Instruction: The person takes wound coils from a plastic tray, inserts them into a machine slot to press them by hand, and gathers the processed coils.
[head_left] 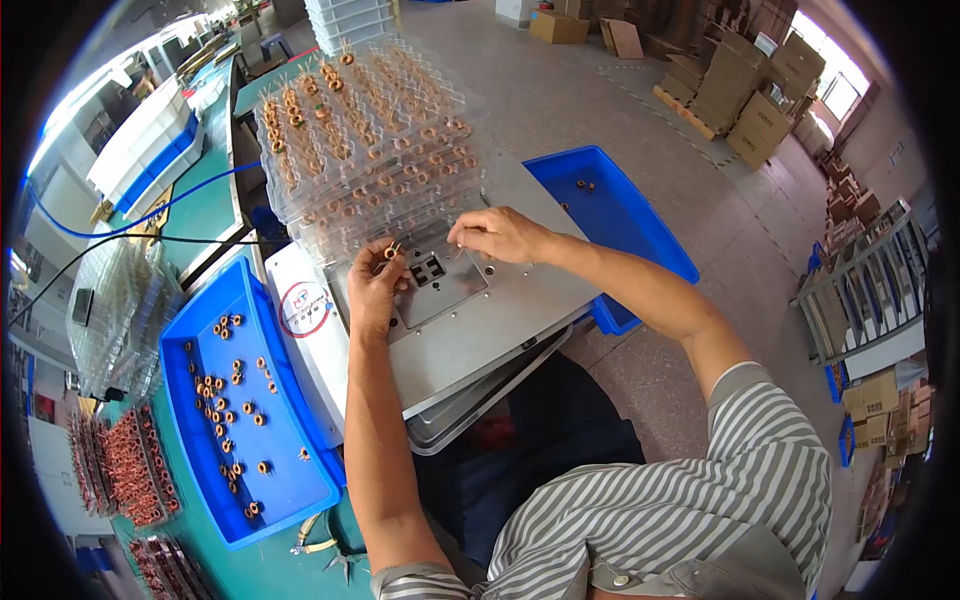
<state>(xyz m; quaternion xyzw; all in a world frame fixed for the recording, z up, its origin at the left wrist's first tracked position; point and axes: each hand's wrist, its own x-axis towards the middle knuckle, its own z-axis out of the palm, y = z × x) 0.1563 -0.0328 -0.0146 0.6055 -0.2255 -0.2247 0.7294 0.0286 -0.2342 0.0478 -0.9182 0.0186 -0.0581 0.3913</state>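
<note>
The left hand had its thumb and fingertips pinched on a small copper-coloured ring coil, whose lower edge was partly covered by the fingers. Just to the right of that pinch, the right hand held its thumb and forefinger close together; something thin showed at the tips, too fine to make out, so I cannot tell whether they were clamped on it. Under and between the two grips lay a metal plate with dark square slots, the left fingers reaching near their edge. Just beyond the grips rose a stack of clear trays filled with more coils, the lower layers blurred by the plastic. Left of the left grip and nearer the body, a blue bin held loose coils, some overlapping. Beyond the right hand, a second blue bin was partly hidden by the forearm. Yellow-handled pliers lay beside the left forearm, their outline unclear.
</note>
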